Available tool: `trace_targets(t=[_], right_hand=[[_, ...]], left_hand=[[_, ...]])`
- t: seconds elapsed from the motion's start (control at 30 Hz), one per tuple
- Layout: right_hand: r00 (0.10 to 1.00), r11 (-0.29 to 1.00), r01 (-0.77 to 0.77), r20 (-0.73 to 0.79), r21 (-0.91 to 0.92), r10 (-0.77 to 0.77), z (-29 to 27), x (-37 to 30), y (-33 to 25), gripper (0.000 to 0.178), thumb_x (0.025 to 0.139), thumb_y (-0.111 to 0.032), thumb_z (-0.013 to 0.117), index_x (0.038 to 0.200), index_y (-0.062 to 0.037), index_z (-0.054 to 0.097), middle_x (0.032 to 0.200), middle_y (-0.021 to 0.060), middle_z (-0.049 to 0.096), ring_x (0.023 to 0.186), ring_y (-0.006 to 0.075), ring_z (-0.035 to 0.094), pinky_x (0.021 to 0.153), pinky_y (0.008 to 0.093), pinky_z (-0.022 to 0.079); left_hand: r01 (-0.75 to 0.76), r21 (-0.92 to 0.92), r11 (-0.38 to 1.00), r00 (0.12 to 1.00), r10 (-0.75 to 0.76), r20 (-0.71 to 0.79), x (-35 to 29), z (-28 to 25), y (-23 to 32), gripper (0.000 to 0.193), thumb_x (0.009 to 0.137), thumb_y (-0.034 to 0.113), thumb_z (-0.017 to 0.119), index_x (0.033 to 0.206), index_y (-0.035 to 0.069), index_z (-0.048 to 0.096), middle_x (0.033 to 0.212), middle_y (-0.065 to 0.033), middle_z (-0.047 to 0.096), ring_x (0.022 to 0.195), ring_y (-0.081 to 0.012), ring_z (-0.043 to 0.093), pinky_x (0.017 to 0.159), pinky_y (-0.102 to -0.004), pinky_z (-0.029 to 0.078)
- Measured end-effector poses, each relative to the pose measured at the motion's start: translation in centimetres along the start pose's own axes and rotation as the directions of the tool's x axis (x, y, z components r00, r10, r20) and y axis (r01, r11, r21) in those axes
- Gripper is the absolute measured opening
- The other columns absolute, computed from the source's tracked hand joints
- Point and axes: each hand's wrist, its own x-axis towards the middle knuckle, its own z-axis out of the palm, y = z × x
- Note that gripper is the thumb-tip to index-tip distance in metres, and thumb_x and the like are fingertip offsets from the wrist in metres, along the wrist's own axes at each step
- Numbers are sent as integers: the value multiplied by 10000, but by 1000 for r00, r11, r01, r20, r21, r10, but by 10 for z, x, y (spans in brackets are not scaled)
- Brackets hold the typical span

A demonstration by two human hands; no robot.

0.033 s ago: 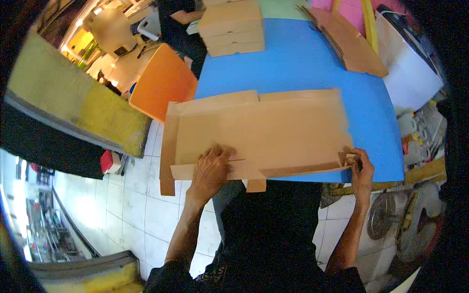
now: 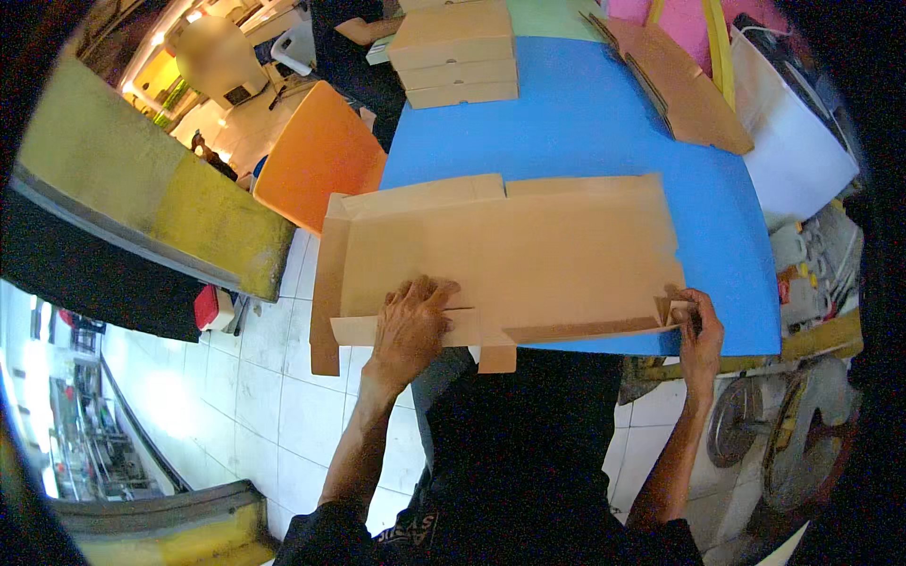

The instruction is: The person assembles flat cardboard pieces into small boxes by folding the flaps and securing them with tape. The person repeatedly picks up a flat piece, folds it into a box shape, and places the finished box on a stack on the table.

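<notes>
Cardboard sheet (image 2: 510, 250) lies flat on the near edge of the blue table (image 2: 585, 123), long side running left to right. Your left hand (image 2: 411, 325) presses flat on its near flap, fingers spread. Your right hand (image 2: 698, 330) pinches the right corner tab.

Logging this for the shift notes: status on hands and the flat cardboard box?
Left hand flat on cardboard blank. Right hand pinching its near right corner flap. Blank unfolded on blue table.

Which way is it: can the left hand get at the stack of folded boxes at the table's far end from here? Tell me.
Probably not without leaning. The left hand presses the flat cardboard sheet at the near edge; the stack of folded boxes sits across bare blue table.
</notes>
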Motion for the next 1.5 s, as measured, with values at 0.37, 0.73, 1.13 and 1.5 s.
trace_targets(t=[0.37,0.73,1.13,1.5], right_hand=[[989,997,75,-126,10,-73,19,-18,-13,251,847,36,625,1091,-22,634,978,147,690,841,282,671,744,360,542],[929,951,287,-207,-117,-306,23,-30,-30,508,739,159,509,1192,-33,637,1270,174,573,1097,350,612,919,403,515],[903,876,-113,-318,469,287,60,-60,-15,499,898,-136,707,1325,-14,481,1052,117,609,952,218,586,856,342,501],[872,713,-103,-282,694,401,51,-69,-15,431,890,-128,693,1278,-58,520,966,64,626,679,138,574,490,237,442]], left_hand=[[-349,-200,916,925,370,82,60,63,134,285,793,195,729,1054,84,698,1074,-121,688,1024,-326,640,903,-424,501],[-396,-318,862,899,434,58,88,81,164,180,842,225,667,985,141,738,952,-120,724,891,-334,684,781,-458,540],[-333,-513,791,788,532,310,123,121,199,326,865,399,661,851,83,741,783,-167,706,713,-373,679,646,-499,523],[-358,-674,646,656,688,311,156,124,192,270,731,282,771,734,17,719,649,-132,671,626,-313,664,567,-425,507]])
